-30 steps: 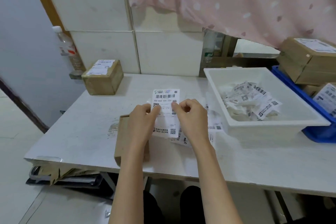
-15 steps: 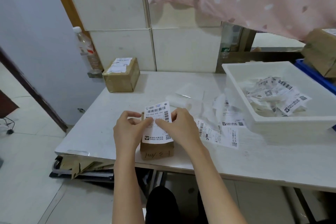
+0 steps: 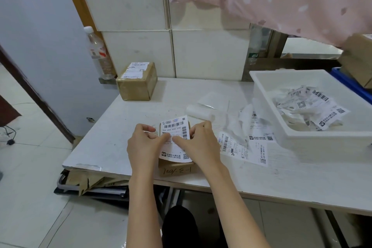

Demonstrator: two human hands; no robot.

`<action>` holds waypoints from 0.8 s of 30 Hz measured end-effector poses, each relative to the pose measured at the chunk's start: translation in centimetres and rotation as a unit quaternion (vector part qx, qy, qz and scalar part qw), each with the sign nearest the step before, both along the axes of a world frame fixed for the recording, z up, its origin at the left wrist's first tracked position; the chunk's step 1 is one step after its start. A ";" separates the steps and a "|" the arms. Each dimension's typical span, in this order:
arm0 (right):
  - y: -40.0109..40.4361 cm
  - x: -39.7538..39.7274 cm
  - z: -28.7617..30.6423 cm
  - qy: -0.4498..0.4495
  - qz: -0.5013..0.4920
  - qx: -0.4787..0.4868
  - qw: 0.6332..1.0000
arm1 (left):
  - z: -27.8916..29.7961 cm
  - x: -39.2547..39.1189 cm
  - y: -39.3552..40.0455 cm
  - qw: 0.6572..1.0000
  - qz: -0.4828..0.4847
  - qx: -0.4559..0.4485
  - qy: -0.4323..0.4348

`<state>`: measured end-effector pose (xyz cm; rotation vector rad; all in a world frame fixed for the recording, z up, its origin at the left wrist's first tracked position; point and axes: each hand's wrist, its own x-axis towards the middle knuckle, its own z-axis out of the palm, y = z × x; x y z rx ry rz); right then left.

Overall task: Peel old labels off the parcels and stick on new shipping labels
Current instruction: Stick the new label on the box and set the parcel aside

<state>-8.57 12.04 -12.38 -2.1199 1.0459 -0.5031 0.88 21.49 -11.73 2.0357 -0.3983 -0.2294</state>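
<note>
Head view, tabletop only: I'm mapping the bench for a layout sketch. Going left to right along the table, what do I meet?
Labelled cardboard box at the back → parcel under the hands → roll of backing paper → loose shipping labels → white bin of peeled labels → blue crate at the edge.

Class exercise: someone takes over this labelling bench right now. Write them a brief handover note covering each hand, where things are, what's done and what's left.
Left hand and right hand: both pinch the new label over the box at the table's near edge.
Done: one labelled box stands at the back left; peeled scraps lie in the white bin.
Left: press this label flat. Spare labels lie to the right; more boxes wait at far right.
</note>
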 end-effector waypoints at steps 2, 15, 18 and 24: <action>0.1 -0.1 0.1 0.016 0.002 -0.008 1.000 | 0.0 0.1 -0.1 1.000 -0.002 0.018 0.004; -0.2 -0.1 0.6 0.074 -0.001 -0.046 0.996 | -0.8 0.6 0.2 0.998 -0.042 -0.008 0.045; -0.2 -0.5 0.6 0.049 -0.010 -0.025 0.998 | -1.1 -0.3 -0.1 0.992 -0.117 -0.037 0.039; -1.2 -1.7 0.5 0.014 -0.022 0.008 1.000 | -0.8 -1.4 -1.6 0.986 -0.153 -0.032 0.058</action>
